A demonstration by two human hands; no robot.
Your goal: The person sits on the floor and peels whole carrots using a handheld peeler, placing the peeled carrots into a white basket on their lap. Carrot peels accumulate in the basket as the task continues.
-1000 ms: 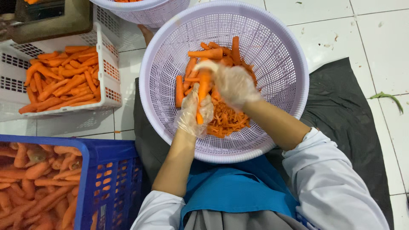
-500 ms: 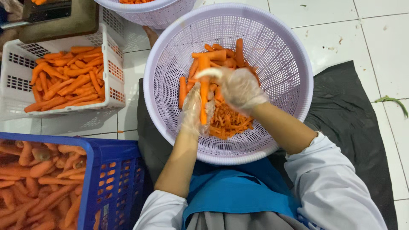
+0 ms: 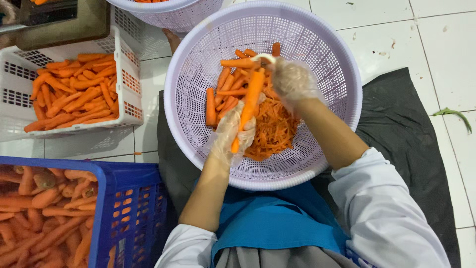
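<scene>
My left hand (image 3: 230, 135), in a thin clear glove, grips a long orange carrot (image 3: 249, 101) by its lower end, tilted over a round lilac perforated basket (image 3: 198, 64). My right hand (image 3: 292, 79), also gloved, holds a white peeler (image 3: 262, 57) against the carrot's upper end. Peeled carrots and a heap of orange peelings (image 3: 272, 126) lie in the basket beneath both hands.
A white crate (image 3: 126, 89) of peeled carrots stands at the left. A blue crate (image 3: 124, 208) of unpeeled carrots sits at the lower left. Another lilac basket (image 3: 168, 15) is at the top. A black mat (image 3: 401, 124) covers the white tiled floor; a green scrap (image 3: 453, 114) lies right.
The right hand with the peeler has moved up along the carrot to its upper end. The carrot is tilted more to the right in the left hand.
</scene>
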